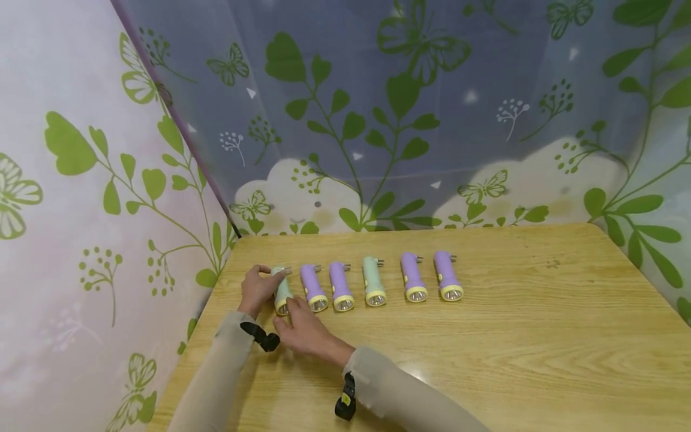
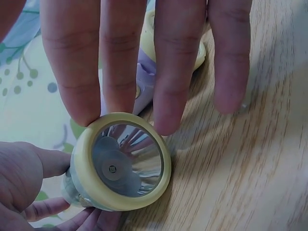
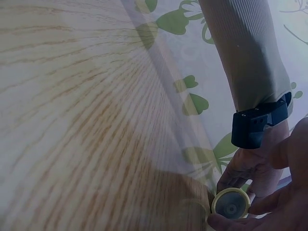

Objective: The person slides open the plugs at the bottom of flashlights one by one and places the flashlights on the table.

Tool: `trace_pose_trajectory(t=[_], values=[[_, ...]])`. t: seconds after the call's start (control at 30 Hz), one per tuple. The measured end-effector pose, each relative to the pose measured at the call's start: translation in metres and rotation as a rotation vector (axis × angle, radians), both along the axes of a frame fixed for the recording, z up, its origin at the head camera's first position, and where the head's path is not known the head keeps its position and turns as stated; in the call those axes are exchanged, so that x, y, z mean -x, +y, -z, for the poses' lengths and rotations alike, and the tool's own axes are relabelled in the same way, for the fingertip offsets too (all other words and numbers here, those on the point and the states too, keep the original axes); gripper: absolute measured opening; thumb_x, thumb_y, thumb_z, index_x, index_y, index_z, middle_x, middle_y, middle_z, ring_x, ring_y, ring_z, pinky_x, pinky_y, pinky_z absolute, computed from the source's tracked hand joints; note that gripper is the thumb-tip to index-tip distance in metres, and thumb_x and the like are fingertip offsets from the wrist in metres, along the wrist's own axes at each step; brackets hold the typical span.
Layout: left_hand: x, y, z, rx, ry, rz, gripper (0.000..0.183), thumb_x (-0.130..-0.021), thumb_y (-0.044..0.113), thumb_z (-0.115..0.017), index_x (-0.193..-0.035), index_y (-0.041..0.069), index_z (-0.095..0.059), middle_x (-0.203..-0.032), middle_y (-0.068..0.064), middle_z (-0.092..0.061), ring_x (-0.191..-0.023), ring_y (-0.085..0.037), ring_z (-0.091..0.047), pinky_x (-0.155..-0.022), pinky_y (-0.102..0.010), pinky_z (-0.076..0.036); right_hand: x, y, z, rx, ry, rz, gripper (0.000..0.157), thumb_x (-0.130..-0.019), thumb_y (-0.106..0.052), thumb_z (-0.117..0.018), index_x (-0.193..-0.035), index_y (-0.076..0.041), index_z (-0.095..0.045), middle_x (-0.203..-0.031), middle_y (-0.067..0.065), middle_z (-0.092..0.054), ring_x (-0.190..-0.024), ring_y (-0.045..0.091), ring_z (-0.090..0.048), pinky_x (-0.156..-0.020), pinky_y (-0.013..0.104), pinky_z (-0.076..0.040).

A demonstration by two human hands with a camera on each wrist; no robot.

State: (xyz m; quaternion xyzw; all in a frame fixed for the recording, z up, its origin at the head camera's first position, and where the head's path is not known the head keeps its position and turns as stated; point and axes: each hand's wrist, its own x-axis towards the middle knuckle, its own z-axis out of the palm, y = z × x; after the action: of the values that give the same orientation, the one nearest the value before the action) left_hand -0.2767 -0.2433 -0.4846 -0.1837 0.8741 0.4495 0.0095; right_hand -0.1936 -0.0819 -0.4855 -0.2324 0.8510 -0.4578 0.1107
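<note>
The mint green flashlight [image 1: 282, 289] with a yellow head lies at the left end of a row. My left hand [image 1: 256, 292] grips it near the tail, where metal plug prongs [image 1: 286, 271] stick out; in the left wrist view the thumb and fingers lie round its body. At its yellow head my right hand [image 1: 308, 332] holds its fingers straight, several fingertips right at the rim [image 2: 130, 204]. The reflector faces the left wrist camera. In the right wrist view the lens [image 3: 231, 204] shows between both hands.
To the right stand out two purple flashlights [image 1: 311, 285] [image 1: 339, 283], another green flashlight [image 1: 372, 279], then two more purple flashlights [image 1: 412, 273] [image 1: 445, 273], lenses toward me. The wooden table [image 1: 513, 360] meets a leaf-patterned wall cloth [image 1: 335, 120] at its back. Black bands [image 3: 260, 125] are on both wrists.
</note>
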Motion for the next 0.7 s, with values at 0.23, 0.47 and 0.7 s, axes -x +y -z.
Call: trace_pose_trajectory(t=[0.23, 0.47, 0.7], values=[[-0.0018, -0.0002, 0.0007, -0.006, 0.001, 0.009, 0.055, -0.097, 0.04, -0.066, -0.131, -0.001, -0.05, -0.125, -0.025, -0.055, -0.094, -0.026, -0.06, -0.066, -0.023, -0.047, -0.0014, -0.0009, 0.0006, -0.002, -0.022, 0.009, 0.068, -0.105, -0.034, -0.043, -0.155, 0.009, -0.028, -0.162, 0.025, -0.032, -0.147, 0.037, -0.041, -0.122, 0.048, -0.038], [-0.002, 0.0018, 0.0, 0.002, 0.009, 0.011, 0.054, -0.097, 0.039, -0.067, -0.129, 0.0, -0.05, -0.118, -0.023, -0.057, -0.083, -0.023, -0.058, -0.061, -0.024, -0.045, -0.0009, -0.0001, -0.0001, 0.004, -0.039, 0.005, 0.069, -0.105, -0.035, -0.043, -0.156, 0.009, -0.026, -0.163, 0.025, -0.03, -0.148, 0.038, -0.039, -0.122, 0.048, -0.037], [0.0002, 0.0036, -0.0007, -0.002, 0.003, 0.01, 0.053, -0.096, 0.04, -0.068, -0.128, 0.0, -0.051, -0.108, -0.021, -0.058, -0.067, -0.017, -0.055, -0.055, -0.025, -0.046, 0.001, 0.0004, -0.0011, -0.004, -0.043, 0.007, 0.07, -0.105, -0.037, -0.042, -0.156, 0.009, -0.026, -0.162, 0.025, -0.031, -0.147, 0.037, -0.04, -0.121, 0.047, -0.038]])
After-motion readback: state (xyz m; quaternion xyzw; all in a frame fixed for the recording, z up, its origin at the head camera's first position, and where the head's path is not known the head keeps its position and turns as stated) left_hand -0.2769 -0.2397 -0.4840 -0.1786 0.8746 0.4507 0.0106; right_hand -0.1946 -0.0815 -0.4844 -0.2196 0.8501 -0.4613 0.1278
